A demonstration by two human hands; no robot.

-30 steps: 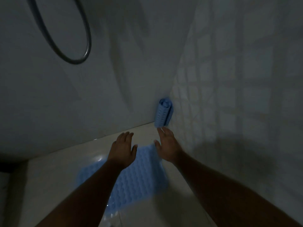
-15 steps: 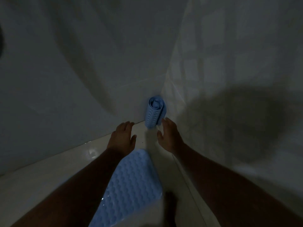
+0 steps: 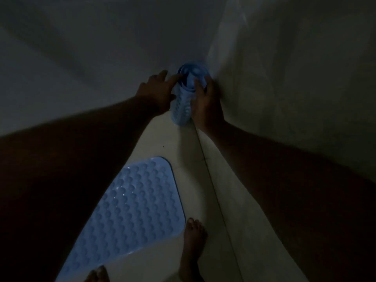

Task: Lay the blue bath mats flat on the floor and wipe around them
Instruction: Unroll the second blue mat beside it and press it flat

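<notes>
A rolled blue bath mat (image 3: 183, 104) stands upright in the corner where the two walls meet. My right hand (image 3: 205, 102) grips its right side, fingers curled around the roll near the top. My left hand (image 3: 157, 90) touches its left side, with fingers stretched toward the top rim. A second blue bath mat (image 3: 130, 212) with a bumpy surface lies flat on the floor below, partly hidden by my left forearm.
The room is dim. Pale walls (image 3: 284, 78) close in at the back and right. The pale tiled floor (image 3: 203, 180) runs in a narrow strip between them. My bare feet (image 3: 192, 247) stand beside the flat mat's near right edge.
Both hands reached forward from above the floor to the rolled mat and took it from either side. The view came closer and tilted down, bringing my feet into sight.
</notes>
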